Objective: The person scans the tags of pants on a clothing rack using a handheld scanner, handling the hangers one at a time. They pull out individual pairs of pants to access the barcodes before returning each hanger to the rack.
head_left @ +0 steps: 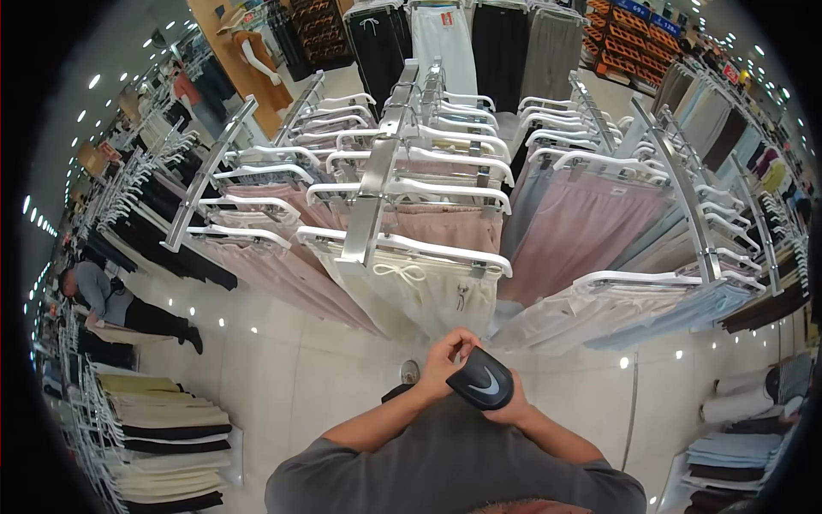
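A black rounded object (pixel 481 379) with a pale curved mark on its face is held in front of my chest, low in the head view. My left hand (pixel 449 358) is at its upper left edge, with the fingers bent together against it. Around its lower right side, my right hand (pixel 514 405) is closed, partly hidden behind it. Just beyond my hands hangs a cream pair of trousers (pixel 428 287) with a tied drawstring, on a white hanger (pixel 411 246).
Metal rails (pixel 374 184) with white hangers and pink trousers (pixel 591 214) stand ahead. Folded clothes (pixel 171 420) lie at lower left, more (pixel 728 454) at lower right. A person (pixel 103 295) bends over at the left. A mannequin (pixel 257 64) stands farther back.
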Motion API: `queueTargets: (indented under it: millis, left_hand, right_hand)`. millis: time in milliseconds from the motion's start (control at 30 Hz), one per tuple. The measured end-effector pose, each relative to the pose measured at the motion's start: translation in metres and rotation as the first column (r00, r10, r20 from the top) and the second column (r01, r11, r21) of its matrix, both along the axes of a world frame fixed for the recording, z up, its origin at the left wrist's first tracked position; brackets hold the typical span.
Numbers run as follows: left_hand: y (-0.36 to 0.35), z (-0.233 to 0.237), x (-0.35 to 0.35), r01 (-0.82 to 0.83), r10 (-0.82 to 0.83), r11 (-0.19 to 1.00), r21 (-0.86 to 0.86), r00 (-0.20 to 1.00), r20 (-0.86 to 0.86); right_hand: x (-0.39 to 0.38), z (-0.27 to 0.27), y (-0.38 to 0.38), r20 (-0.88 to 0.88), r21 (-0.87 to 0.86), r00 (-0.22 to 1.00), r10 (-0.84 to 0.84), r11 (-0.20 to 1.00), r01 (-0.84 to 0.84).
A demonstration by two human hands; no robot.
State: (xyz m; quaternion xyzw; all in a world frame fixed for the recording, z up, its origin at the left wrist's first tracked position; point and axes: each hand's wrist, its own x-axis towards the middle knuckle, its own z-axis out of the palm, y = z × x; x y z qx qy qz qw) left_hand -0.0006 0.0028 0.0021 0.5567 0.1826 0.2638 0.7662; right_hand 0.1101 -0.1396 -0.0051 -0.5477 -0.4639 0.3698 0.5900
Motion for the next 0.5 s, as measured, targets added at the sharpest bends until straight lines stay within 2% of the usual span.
queueTargets:
  millis: [67, 100, 167, 200, 267, 300, 367, 433, 500]
  left_hand:
    - [0.008, -0.005, -0.004, 0.037, -0.037, 0.999, -0.012, 0.999, 0.009]
    - [0.013, -0.006, -0.007, 0.036, -0.036, 0.999, -0.016, 0.999, 0.008]
    - [0.026, -0.006, -0.015, -0.065, 0.064, 0.991, 0.116, 0.998, 0.009]
    - [0.034, -0.002, -0.021, -0.067, 0.067, 0.991, 0.113, 0.998, 0.008]
    - [0.056, 0.01, -0.04, -0.15, 0.163, 0.963, 0.223, 0.986, -0.043]
    - [0.071, 0.009, -0.05, -0.218, 0.211, 0.923, 0.317, 0.976, 0.055]
    - [0.104, 0.012, -0.077, -0.367, 0.354, 0.824, 0.433, 0.928, 0.113]
    - [0.146, 0.018, -0.106, -0.553, 0.51, 0.648, 0.524, 0.826, 0.241]
    - [0.189, 0.013, -0.141, -0.69, 0.624, 0.613, 0.384, 0.722, 0.301]
  right_hand:
    - [-0.005, -0.003, 0.005, 0.085, 0.051, 0.994, -0.069, 0.997, 0.065]
    - [-0.009, -0.004, 0.009, 0.018, 0.045, 0.997, -0.074, 0.996, 0.074]
    - [-0.015, -0.018, 0.015, 0.072, 0.035, 0.996, -0.06, 0.998, 0.057]
    - [-0.019, -0.025, 0.02, 0.129, 0.028, 0.991, -0.046, 0.999, 0.042]
    - [-0.032, -0.039, 0.03, 0.173, 0.029, 0.982, -0.074, 0.997, 0.069]
    - [-0.039, -0.043, 0.035, 0.216, 0.035, 0.971, -0.104, 0.995, 0.098]
    - [-0.054, -0.045, 0.048, 0.257, 0.023, 0.963, -0.081, 0.997, 0.078]
    - [-0.071, -0.043, 0.063, 0.297, 0.01, 0.953, -0.055, 0.998, 0.054]
    - [-0.088, -0.03, 0.082, 0.196, -0.027, 0.978, -0.075, 0.996, 0.082]
